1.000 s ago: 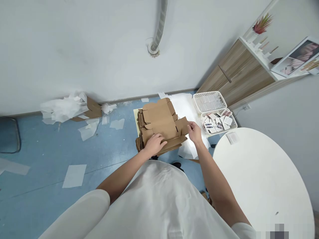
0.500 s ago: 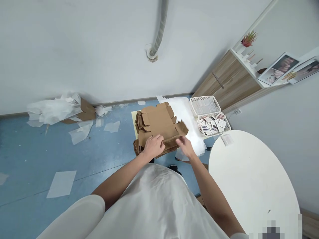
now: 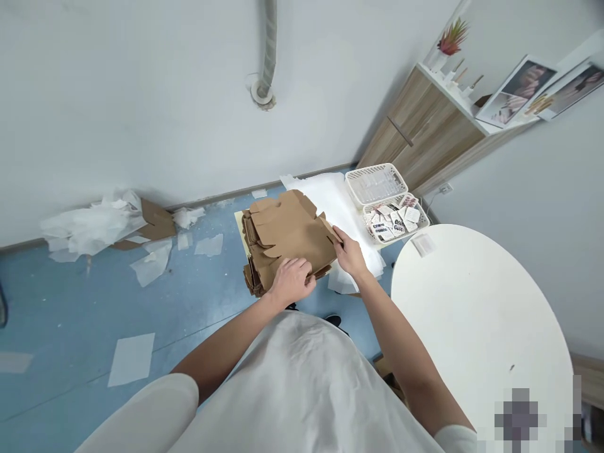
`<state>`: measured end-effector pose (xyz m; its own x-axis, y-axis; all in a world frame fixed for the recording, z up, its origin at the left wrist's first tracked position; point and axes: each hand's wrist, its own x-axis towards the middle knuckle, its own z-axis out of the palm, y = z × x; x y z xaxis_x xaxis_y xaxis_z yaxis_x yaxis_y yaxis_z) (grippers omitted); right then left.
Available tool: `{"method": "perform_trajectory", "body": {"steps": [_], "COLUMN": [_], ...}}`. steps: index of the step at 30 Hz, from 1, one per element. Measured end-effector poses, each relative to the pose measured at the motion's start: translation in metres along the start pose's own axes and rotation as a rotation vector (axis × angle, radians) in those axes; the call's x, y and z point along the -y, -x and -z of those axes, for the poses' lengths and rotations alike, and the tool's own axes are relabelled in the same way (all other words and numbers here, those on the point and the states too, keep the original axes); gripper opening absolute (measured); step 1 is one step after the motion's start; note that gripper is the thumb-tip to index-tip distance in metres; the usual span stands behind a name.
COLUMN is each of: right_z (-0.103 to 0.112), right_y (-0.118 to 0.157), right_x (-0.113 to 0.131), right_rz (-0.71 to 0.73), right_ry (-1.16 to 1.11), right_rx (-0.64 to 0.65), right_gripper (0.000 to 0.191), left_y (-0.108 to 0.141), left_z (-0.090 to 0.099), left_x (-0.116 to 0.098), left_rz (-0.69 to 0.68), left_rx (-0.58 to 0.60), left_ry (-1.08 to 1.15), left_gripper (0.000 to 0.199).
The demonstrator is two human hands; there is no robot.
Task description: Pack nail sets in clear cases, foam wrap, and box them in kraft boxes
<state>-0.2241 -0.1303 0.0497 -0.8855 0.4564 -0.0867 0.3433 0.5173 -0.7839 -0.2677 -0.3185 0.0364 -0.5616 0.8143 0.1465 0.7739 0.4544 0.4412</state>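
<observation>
On the right, a round white table (image 3: 476,308) stands near a wood-grain cabinet (image 3: 431,129) topped by a spiky red-and-green plant (image 3: 453,38). A gray pipe (image 3: 270,53) meets the pale wall (image 3: 155,94). On the left, crumpled white sheets (image 3: 101,223) lie against a brown cardboard box (image 3: 159,221) on the blue floor (image 3: 202,308).

Brown cardboard (image 3: 295,229); blue floor (image 3: 198,314); white round table (image 3: 472,302).
</observation>
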Motion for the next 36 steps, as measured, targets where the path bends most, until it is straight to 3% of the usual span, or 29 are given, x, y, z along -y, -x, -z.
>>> {"method": "perform_trajectory", "body": {"steps": [3,6,8,10,13,15,18,22,25,32,36], "right_z": [0.018,0.051,0.077,0.102,0.134,0.15,0.166,0.174,0.173,0.155,0.142], "right_y": [0.012,0.036,0.059,0.086,0.131,0.162,0.206,0.256,0.287,0.336,0.352], "right_x": [-0.015,-0.038,-0.058,-0.08,-0.114,-0.136,-0.168,-0.203,-0.223,-0.263,-0.275], "right_rz": [0.012,0.019,-0.004,-0.046,-0.113,-0.149,-0.211,-0.337,-0.47,-0.781,-0.838], "right_ry": [-0.041,-0.109,-0.169,-0.233,-0.323,-0.368,-0.405,-0.418,-0.437,-0.478,-0.367], "right_rx": [-0.149,-0.315,-0.448,-0.588,-0.762,-0.859,-0.979,-1.11,-1.181,-1.248,-1.239], "right_gripper": [0.046,0.046,0.046,0.045,0.045,0.045,0.045,0.048,0.047,0.043,0.037], "left_y": [-0.003,-0.011,-0.019,-0.03,-0.047,-0.056,-0.065,-0.069,-0.071,-0.085,-0.096], "left_z": [0.009,0.012,0.008,-0.005,-0.036,-0.062,-0.101,-0.147,-0.172,-0.207,-0.222], "left_x": [-0.018,-0.038,-0.053,-0.069,-0.102,-0.128,-0.169,-0.212,-0.23,-0.248,-0.256], "left_rz": [0.006,0.112,0.222,0.329,0.463,0.538,0.562,0.422,0.305,0.068,-0.06], "left_rx": [-0.106,-0.269,-0.335,-0.329,-0.13,0.103,0.39,0.432,0.435,0.551,0.622], "left_ry": [0.042,0.055,0.104,0.245,0.654,0.941,1.13,1.186,1.064,0.689,0.565], "left_gripper": [0.036,0.064,0.076,0.086,0.093,0.086,0.063,0.038,0.032,0.029,0.028]}}
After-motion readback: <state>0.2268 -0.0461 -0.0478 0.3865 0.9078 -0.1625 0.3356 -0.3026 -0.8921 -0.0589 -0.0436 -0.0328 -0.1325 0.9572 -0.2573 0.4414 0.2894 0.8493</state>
